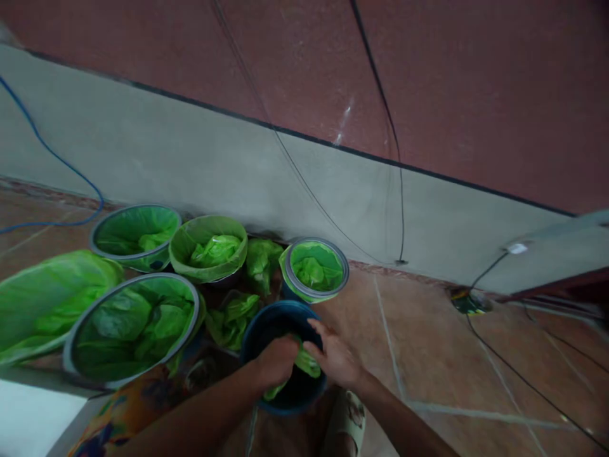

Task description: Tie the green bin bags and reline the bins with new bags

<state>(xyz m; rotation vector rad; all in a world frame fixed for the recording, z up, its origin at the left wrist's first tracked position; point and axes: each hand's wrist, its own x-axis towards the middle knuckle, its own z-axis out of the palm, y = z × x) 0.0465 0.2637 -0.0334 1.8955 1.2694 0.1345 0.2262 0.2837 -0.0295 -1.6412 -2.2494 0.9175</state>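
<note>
A dark blue bucket (285, 406) stands on the floor in front of me, with both my hands at its mouth. My left hand (278, 362) is closed around a crumpled green plastic bag (307, 360), which shows on both sides of the fist. At the right side of the rim is my right hand (337, 358), its thumb and fingers apart. Its thumb lies close beside the bag; whether they touch is hard to make out. The inside of the bucket is dark and partly hidden by my hands.
Several bins with green liners stand to the left, among them a large grey-rimmed bin (71, 355). A smaller lined bin (342, 273) is behind the bucket. Loose green bags (233, 317) lie between. A black cable (514, 397) crosses the tiles at right; a blue cable (61, 162) hangs left.
</note>
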